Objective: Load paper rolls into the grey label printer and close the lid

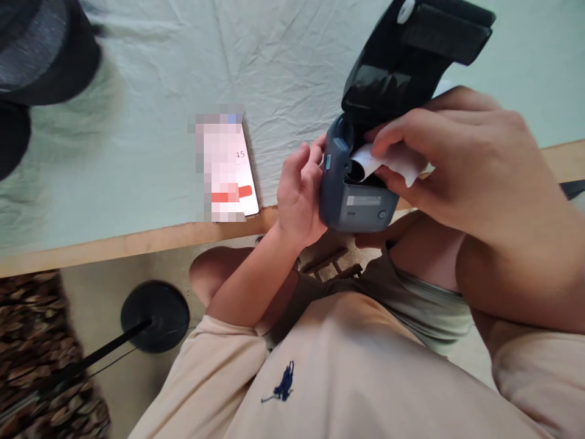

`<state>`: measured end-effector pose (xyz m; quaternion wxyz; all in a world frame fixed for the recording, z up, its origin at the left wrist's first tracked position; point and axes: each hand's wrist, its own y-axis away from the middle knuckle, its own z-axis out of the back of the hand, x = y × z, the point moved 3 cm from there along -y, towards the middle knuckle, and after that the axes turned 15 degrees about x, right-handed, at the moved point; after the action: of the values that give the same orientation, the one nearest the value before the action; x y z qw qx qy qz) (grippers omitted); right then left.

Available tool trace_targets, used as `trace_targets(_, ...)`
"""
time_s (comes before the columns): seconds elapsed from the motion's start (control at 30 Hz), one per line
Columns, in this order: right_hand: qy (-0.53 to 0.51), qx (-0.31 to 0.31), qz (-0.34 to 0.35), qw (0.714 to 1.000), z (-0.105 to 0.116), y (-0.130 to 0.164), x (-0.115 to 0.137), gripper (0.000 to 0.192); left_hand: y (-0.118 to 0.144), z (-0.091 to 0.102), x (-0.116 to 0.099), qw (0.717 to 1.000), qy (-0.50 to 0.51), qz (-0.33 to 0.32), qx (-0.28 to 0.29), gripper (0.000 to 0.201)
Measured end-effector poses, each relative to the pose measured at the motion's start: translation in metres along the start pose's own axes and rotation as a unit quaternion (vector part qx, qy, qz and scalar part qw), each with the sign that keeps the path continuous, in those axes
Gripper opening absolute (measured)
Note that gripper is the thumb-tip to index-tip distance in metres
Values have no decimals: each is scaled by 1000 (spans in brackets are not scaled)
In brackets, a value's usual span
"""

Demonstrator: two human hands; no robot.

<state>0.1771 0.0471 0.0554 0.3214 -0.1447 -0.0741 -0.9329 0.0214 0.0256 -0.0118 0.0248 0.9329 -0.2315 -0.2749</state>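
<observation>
A small grey printer [356,195] with its black lid [402,55] raised hangs just past the worktop's wooden edge [137,242], above the person's lap. The left hand [299,195] grips its side at 9 o'clock; the right hand [457,164] pinches the white paper roll [365,161] in its bay. At 9 o'clock farther out, a phone [228,167] lies on pale cloth [159,91]; its screen shows "45".

Soft, even daylight fills the scene, bright on the pale cloth over the counter [150,79], with no hard shadows. A faint sheen lies on the open black lid [388,67]. The dark shape at the top left corner [41,49] is blurred and smeared. The wide lens bends the counter's wooden edge, and the near right hand [461,158] looms oversized. The phone screen [223,164] is pixelated.
</observation>
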Motion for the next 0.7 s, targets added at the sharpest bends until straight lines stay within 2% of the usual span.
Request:
trace_targets(0.07,26,15,1,1000,3,0,-5,11,0,1,1,1000,-1,2,-16,52)
trace_targets(0.17,39,10,9,999,7,2,-6,12,0,0,1,1000,4,3,6,51)
trace_targets(0.27,9,9,32,999,7,0,-4,13,1,-3,0,999,-14,14,43,51)
trace_targets(0.4,-28,19,39,999,7,-5,-6,14,1,-3,0,997,-56,26,44,58)
trace_targets(0.6,-72,-42,47,995,19,4,-2,17,0,-1,0,998,-36,24,39,53)
trace_targets(0.7,-40,-48,0,998,18,7,3,17,1,-2,-1,998,-30,30,34,48)
